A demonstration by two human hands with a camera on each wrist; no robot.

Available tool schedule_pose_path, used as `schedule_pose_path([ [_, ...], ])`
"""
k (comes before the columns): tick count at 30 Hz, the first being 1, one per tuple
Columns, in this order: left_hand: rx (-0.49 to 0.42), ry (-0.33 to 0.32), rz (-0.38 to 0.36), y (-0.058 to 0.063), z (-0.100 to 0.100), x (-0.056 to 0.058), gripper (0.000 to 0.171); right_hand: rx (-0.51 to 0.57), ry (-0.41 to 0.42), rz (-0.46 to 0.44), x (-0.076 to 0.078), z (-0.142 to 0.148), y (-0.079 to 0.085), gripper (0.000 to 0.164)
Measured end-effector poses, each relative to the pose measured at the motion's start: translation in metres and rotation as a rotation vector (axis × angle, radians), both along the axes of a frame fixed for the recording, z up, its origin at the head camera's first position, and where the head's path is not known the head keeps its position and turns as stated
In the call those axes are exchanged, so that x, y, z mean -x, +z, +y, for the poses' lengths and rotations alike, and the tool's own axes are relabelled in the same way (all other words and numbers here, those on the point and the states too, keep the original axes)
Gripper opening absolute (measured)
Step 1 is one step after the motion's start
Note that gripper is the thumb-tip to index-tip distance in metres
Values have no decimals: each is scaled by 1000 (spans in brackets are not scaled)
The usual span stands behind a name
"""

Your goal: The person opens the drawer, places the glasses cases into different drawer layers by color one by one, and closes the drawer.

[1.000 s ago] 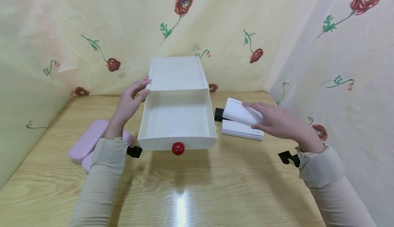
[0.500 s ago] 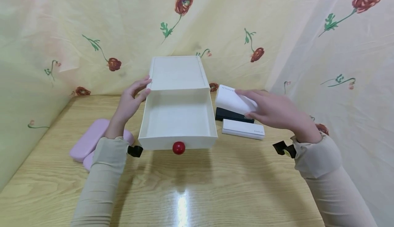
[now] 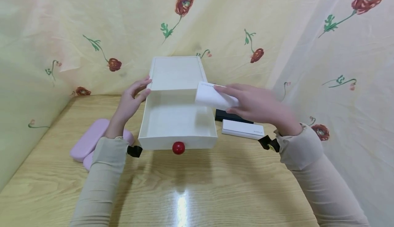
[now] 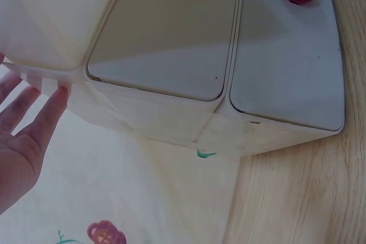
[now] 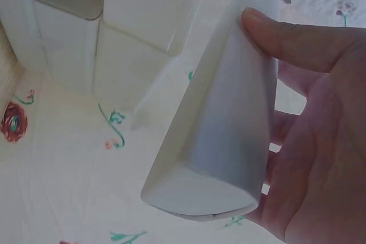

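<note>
A white glasses case [image 3: 215, 95] with small lettering is gripped in my right hand [image 3: 253, 102], raised over the right side of the pulled-out top drawer [image 3: 176, 117]. In the right wrist view, the thumb lies along one face of the glasses case [image 5: 229, 118] and the fingers wrap behind it. The drawer has a red round knob [image 3: 178, 148] and belongs to a white drawer unit [image 3: 178, 71]. My left hand [image 3: 130, 97] touches the unit's left side with extended fingers. Seen from the left wrist, its fingertips [image 4: 62, 92] meet the edge of the unit.
Another white glasses case [image 3: 242, 128] and a black case [image 3: 232, 116] lie on the table right of the unit. Pink cases [image 3: 90, 141] lie to the left, partly behind the left sleeve. Lower drawer fronts [image 4: 166, 44] are closed. A flowered cloth [image 3: 123, 25] hangs behind.
My right hand has lifted the white glasses case off the table's right side and carried it left to the drawer, uncovering the black case. The left hand stays put.
</note>
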State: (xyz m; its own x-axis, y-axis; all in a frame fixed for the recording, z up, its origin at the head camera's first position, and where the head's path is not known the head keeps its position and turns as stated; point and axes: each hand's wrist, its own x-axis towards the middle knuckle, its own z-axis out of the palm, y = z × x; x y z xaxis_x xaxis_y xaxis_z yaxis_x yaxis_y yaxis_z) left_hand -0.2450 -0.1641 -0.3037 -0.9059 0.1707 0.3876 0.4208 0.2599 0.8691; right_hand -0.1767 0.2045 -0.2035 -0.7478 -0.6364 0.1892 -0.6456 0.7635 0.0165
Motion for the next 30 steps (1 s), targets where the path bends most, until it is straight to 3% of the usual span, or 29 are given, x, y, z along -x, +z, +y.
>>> schedule_pose_path([
  [9, -9, -6, -6, 0, 0, 0, 40, 22, 51, -72, 8, -27, 1, 64],
  [21, -32, -5, 0, -1, -2, 1, 40, -2, 140, -66, 13, -60, 4, 65],
  [30, -38, -8, -2, -3, -2, 2, 40, 67, 185, -36, 20, -78, -6, 67],
])
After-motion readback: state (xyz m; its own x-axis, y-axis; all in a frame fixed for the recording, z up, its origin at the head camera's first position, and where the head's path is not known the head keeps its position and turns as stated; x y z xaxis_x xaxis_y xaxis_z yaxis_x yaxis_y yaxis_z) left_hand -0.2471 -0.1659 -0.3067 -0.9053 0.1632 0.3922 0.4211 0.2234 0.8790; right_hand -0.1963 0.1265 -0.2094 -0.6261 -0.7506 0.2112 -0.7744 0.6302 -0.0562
